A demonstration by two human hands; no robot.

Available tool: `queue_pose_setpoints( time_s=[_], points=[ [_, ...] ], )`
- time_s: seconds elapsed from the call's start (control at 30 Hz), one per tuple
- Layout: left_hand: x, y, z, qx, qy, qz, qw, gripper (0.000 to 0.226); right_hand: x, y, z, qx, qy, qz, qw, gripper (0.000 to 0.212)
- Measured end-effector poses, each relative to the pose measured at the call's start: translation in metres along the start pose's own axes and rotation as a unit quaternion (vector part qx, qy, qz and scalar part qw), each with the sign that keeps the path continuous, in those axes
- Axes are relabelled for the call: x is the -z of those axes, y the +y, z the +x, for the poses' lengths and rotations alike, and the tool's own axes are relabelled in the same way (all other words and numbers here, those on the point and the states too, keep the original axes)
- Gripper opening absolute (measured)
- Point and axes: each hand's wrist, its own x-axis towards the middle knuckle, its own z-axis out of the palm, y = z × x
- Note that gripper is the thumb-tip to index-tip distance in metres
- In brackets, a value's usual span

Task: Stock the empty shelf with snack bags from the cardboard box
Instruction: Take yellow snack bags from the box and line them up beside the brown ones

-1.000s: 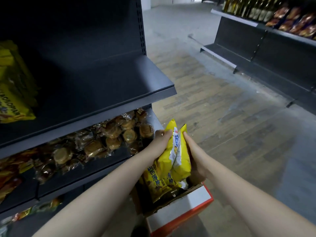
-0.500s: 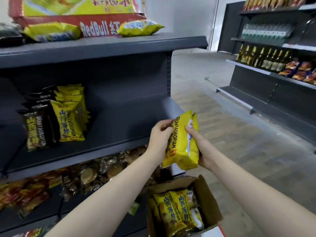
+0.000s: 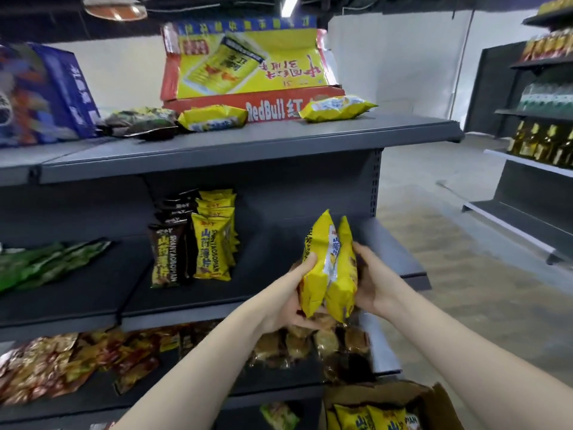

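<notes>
Two yellow snack bags held upright between both hands, at the middle shelf.

The left hand curls its fingers round the left side of the pair of snack bags, and the right hand clasps them from the other side, so the two bags are pressed face to face and stand on end. They are up in the air in front of the bare right part of the middle shelf. Farther left on that shelf a row of yellow bags stands against a row of dark brown bags, with green packets lying at the far left. At the lower right the cardboard box sits open with more yellow bags inside. On the top shelf a red and yellow carton lies behind loose bags.
</notes>
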Motion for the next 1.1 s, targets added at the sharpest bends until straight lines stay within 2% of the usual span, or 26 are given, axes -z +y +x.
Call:
queue_pose_setpoints(
  time_s=[0.23,0.33,0.4,0.47,0.57,0.73,0.9,1.1],
  points=[
    [0.052,-0.007,0.001,0.025,0.014,-0.017,0.999,0.071,-0.034,0.019,0.042,-0.064,-0.034,-0.175,0.982,0.058],
    [0.076,-0.005,0.007,0.033,-0.05,0.026,0.998,0.074,-0.049,0.015,0.061,-0.063,-0.059,-0.28,0.956,0.068],
    [0.095,0.0,0.017,0.029,-0.08,0.043,0.995,0.069,-0.059,0.012,0.076,-0.043,-0.071,-0.335,0.939,0.066],
    [0.113,0.006,0.03,0.018,-0.065,0.039,0.997,0.063,-0.067,0.011,0.095,-0.006,-0.056,-0.363,0.93,0.056],
    [0.135,0.018,0.059,-0.026,0.018,0.023,0.999,0.066,-0.074,0.01,0.13,0.083,0.017,-0.355,0.931,0.047],
    [0.158,0.03,0.111,-0.113,0.181,0.061,0.975,0.072,-0.073,0.003,0.182,0.196,0.175,-0.376,0.889,0.06],
    [0.173,0.031,0.167,-0.174,0.377,0.146,0.898,0.069,-0.065,-0.008,0.207,0.244,0.211,-0.368,0.872,0.052],
    [0.185,0.036,0.212,-0.183,0.505,0.223,0.813,0.063,-0.055,-0.007,0.221,0.246,0.216,-0.348,0.879,0.054]
  ],
)
